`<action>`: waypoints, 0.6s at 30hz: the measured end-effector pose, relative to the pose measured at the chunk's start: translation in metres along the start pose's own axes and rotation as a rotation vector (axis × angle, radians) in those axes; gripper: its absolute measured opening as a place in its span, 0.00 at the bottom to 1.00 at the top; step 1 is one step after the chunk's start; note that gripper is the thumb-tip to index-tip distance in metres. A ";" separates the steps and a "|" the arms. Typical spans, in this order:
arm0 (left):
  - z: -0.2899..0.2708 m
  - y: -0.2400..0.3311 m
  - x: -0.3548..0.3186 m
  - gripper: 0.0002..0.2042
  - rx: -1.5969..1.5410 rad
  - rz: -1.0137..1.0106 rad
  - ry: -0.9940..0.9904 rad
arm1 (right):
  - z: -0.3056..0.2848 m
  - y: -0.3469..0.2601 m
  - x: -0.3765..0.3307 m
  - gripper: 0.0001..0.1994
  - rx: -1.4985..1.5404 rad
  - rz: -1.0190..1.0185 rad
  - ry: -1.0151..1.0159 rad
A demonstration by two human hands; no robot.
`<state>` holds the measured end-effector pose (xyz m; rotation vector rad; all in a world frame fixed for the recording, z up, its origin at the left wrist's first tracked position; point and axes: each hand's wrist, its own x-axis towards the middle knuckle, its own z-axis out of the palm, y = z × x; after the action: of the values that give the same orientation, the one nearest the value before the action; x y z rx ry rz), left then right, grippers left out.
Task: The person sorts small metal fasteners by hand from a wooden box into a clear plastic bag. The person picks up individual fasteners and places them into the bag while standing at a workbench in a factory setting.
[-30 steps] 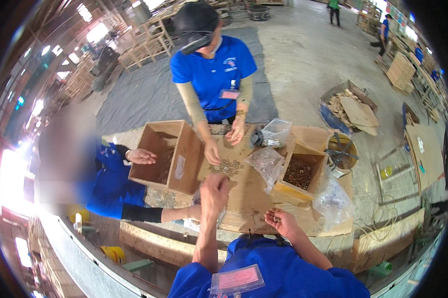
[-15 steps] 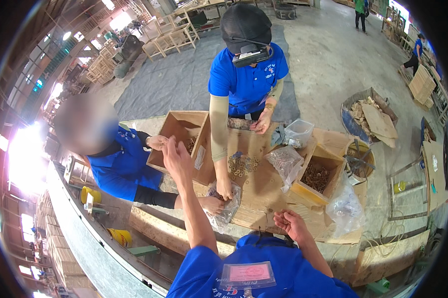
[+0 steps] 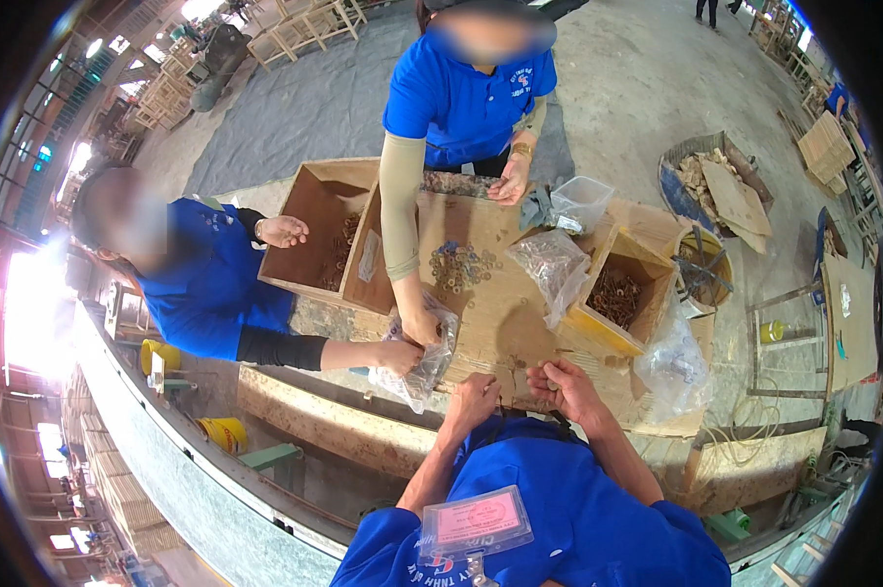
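Note:
My left hand [image 3: 475, 399] is closed at the near edge of the cardboard-covered table [image 3: 490, 338]. Just right of it, my right hand [image 3: 566, 388] has its fingers curled in, thumb against the fingertips. Anything inside either hand is too small or hidden to name. Beyond them lies a loose pile of small metal washers [image 3: 461, 266]. To the left, a co-worker's hand [image 3: 399, 357] grips a clear plastic bag [image 3: 430, 370], and another co-worker's hand [image 3: 423, 328] reaches into its opening.
A divided wooden box [image 3: 299, 269] with small brown hardware stands at the far left. On the right are a wooden box [image 3: 647, 336] of rusty-looking screws, clear bags [image 3: 551, 264], a plastic tub [image 3: 580, 203] and a yellow bucket [image 3: 720, 269]. Two co-workers stand around the table.
My left hand has come back from above the divided box to the near table edge, beside my right hand. The left co-worker's raised hand is now apart from mine. The view has shifted.

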<state>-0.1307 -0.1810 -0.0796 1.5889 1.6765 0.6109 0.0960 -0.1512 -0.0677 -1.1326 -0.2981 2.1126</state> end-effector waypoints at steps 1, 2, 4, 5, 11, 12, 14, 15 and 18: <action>-0.003 0.001 0.001 0.12 -0.010 0.003 -0.012 | 0.001 0.001 0.000 0.08 -0.015 0.002 -0.011; -0.006 0.001 0.003 0.12 -0.021 0.005 -0.024 | 0.002 0.001 0.000 0.08 -0.030 0.004 -0.021; -0.011 0.001 0.007 0.13 -0.001 0.016 -0.053 | 0.001 0.004 0.000 0.08 -0.039 0.020 -0.024; -0.012 0.001 0.009 0.13 0.029 0.025 -0.071 | 0.000 0.006 0.000 0.08 -0.034 0.034 -0.017; -0.005 0.021 0.016 0.15 0.102 0.013 -0.206 | -0.006 0.010 -0.005 0.08 0.000 0.061 0.010; -0.003 0.026 0.017 0.15 0.100 0.014 -0.227 | -0.007 0.009 -0.005 0.07 -0.002 0.069 0.020; 0.003 0.027 0.019 0.15 0.104 0.013 -0.271 | -0.003 0.004 -0.008 0.07 0.013 0.077 0.036; 0.006 0.028 0.021 0.15 0.107 0.011 -0.292 | -0.002 0.001 -0.010 0.08 0.020 0.081 0.043; 0.011 0.029 0.023 0.15 0.120 0.042 -0.291 | -0.005 0.001 -0.008 0.09 0.031 0.073 0.041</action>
<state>-0.1028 -0.1569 -0.0687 1.7101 1.4876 0.2866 0.1020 -0.1577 -0.0662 -1.1835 -0.2067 2.1470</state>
